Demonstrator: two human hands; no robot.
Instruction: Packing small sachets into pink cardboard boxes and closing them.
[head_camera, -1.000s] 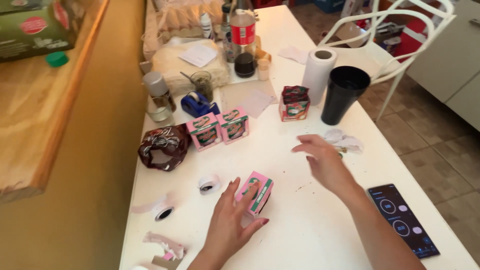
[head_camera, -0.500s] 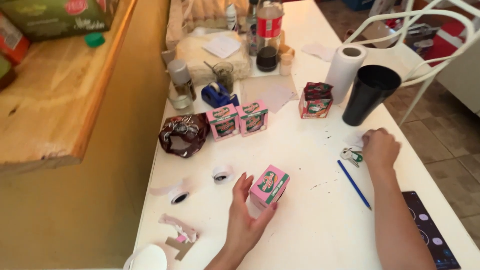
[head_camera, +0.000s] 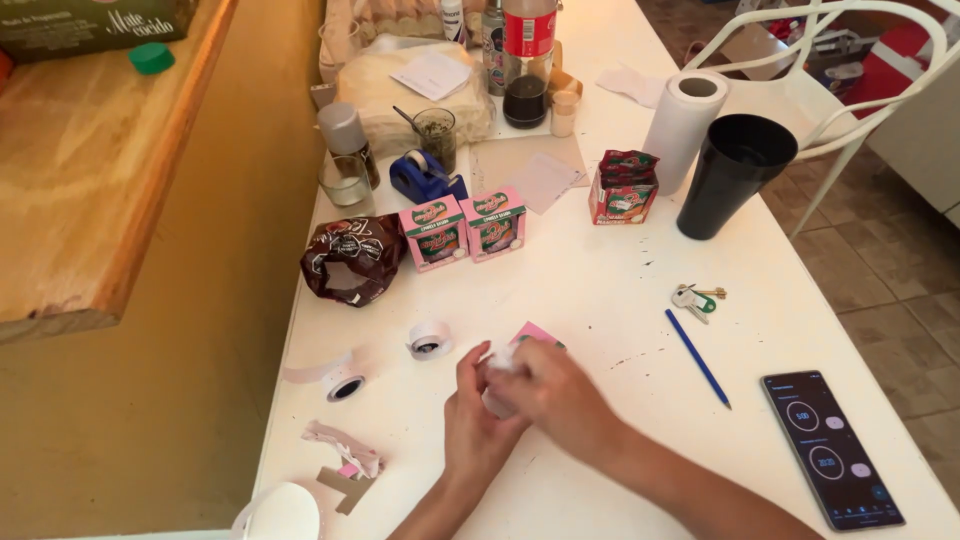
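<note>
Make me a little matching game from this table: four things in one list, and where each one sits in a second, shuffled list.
Things:
1. black cup
2. blue pen
3. phone
4. small pink box

Places:
A. between both hands
B. at the table's right edge, screen lit
C. beside the paper towel roll
D. just below the keys

Pairs: 1-C, 2-D, 3-B, 4-A
</note>
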